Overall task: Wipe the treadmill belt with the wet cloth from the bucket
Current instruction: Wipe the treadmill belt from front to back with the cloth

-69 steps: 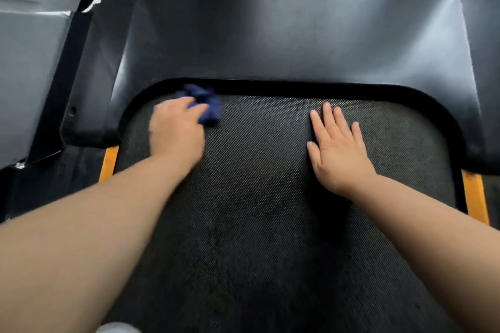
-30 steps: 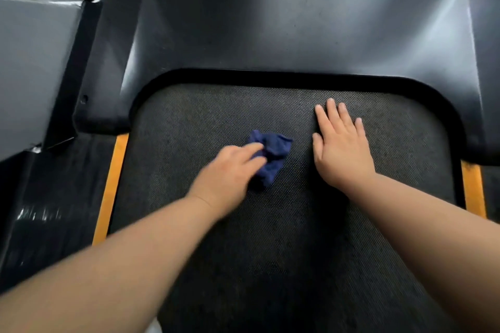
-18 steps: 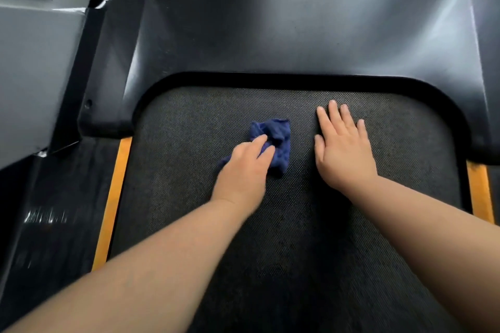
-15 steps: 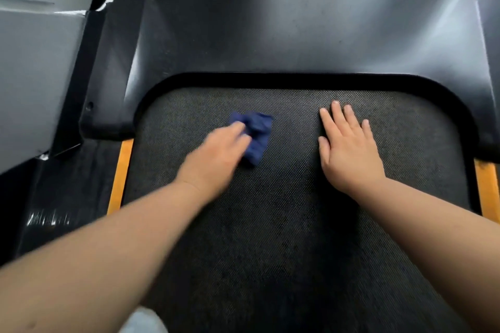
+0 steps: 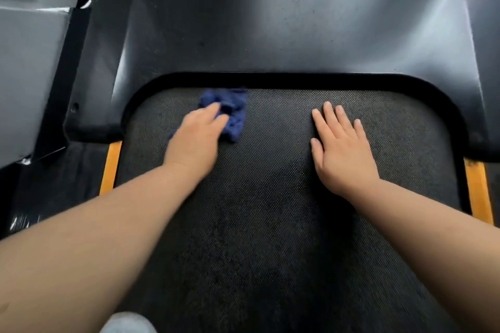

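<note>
Cover (image 5: 270,21): dark, glossy; arches over the belt's far end.
Belt (image 5: 257,238): black, textured; darker patches mid and near, damp I judge.
Stripes (image 5: 111,167): orange, one along each side of the belt.
Right hand (image 5: 341,154): flat on the belt, fingers straight and spread, holding nothing; probably a brace.
Left hand (image 5: 194,138): fingers about straight on top of the cloth, pressing it down; thumb hidden, view blurred.
Cloth (image 5: 232,113): blue, bunched, on the belt's far left, far edge at the slot under the cover.
Risk, slot: pushed farther, the cloth could tuck under the cover and snag.
Risk, brace: leaning weight could shift the belt; the right hand slips.
Risk, coverage: the patch under the right hand gets missed.
</note>
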Action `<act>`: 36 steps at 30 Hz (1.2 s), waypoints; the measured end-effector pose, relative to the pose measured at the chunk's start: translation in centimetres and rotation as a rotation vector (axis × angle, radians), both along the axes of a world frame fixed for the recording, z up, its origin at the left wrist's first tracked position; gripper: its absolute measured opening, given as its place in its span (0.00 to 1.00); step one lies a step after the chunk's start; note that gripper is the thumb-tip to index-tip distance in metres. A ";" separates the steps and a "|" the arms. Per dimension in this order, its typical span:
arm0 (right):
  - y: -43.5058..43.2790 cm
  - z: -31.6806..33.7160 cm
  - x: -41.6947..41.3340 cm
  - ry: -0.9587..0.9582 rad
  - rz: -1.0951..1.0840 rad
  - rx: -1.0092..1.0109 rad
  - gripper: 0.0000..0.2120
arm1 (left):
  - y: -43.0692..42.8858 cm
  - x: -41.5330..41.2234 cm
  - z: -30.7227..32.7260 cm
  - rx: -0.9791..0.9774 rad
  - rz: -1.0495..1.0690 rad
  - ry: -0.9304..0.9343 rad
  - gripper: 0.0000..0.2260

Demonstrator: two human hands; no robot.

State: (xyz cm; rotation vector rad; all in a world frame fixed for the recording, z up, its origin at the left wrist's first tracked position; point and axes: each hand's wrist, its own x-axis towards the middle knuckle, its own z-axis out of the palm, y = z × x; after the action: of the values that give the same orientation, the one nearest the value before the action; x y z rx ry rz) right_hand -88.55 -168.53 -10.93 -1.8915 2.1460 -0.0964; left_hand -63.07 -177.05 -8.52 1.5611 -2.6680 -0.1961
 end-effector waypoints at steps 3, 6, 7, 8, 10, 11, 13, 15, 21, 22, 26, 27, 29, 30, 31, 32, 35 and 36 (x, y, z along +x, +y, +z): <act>0.0 -0.1 0.4 -0.005 -0.018 0.003 0.29 | 0.5 -0.1 0.5 0.114 0.364 0.028 0.18; -0.1 0.1 -0.2 -0.038 -0.004 -0.009 0.27 | 2.5 -4.7 1.3 0.096 0.234 0.213 0.16; -0.1 0.1 -0.5 -0.068 0.000 -0.020 0.27 | 3.3 -6.4 1.5 0.109 0.119 0.273 0.18; -0.1 0.1 -0.8 -0.115 -0.007 -0.036 0.27 | 4.1 -8.0 1.9 0.194 0.001 0.328 0.21; 0.1 0.5 -1.1 -0.288 -0.100 -0.093 0.26 | 5.6 -10.3 3.0 0.408 -0.154 0.412 0.29; 0.0 0.9 -1.3 -0.389 -0.199 -0.148 0.25 | 5.8 -10.7 3.5 0.435 -0.196 0.442 0.31; -0.4 1.8 -1.4 -0.510 -0.399 -0.290 0.24 | 4.9 -10.1 4.1 0.321 -0.129 0.486 0.31; -0.7 2.8 -0.3 -0.514 -0.340 -0.341 0.24 | 3.3 -8.0 4.0 0.251 0.058 0.415 0.28; 1.3 1.1 3.7 -0.068 0.365 -0.202 0.20 | 1.8 -4.0 1.5 0.494 0.153 -0.040 0.33; 1.2 0.8 1.8 -0.031 0.353 -0.260 0.18 | 1.7 -4.1 1.6 0.511 0.157 -0.037 0.33; 1.2 0.8 -6.8 0.129 -0.269 -0.243 0.17 | 1.1 -4.8 2.2 0.518 0.149 -0.119 0.36; 1.3 0.7 -6.8 0.111 -0.420 -0.195 0.19 | 1.0 -5.0 2.3 0.508 0.137 -0.144 0.37; 1.3 0.3 -3.3 0.108 -0.500 -0.174 0.22 | 0.5 -5.4 2.3 0.520 0.134 -0.137 0.37; 1.5 0.0 -0.9 0.105 -0.423 -0.196 0.22 | 0.3 -5.6 2.3 0.535 0.135 -0.123 0.37; 1.7 -0.1 1.1 0.077 -0.306 -0.217 0.22 | 0.1 -5.7 2.4 0.545 0.134 -0.119 0.37; 1.9 -0.4 2.2 0.036 -0.186 -0.238 0.21 | -0.1 -5.5 2.6 0.548 0.125 -0.125 0.37; 2.0 -0.5 -0.7 -0.090 0.085 -0.283 0.14 | -0.5 -4.8 3.3 0.562 0.059 -0.186 0.36; 2.3 -0.5 -2.5 -0.046 0.124 -0.314 0.13 | -0.6 -4.7 3.5 0.566 0.045 -0.203 0.36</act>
State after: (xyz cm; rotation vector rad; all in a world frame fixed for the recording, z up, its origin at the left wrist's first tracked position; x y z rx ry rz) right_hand -91.09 -166.25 -11.47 -2.1619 2.0750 -0.4709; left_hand -67.72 -177.68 -5.05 1.8599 -2.8880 -0.9065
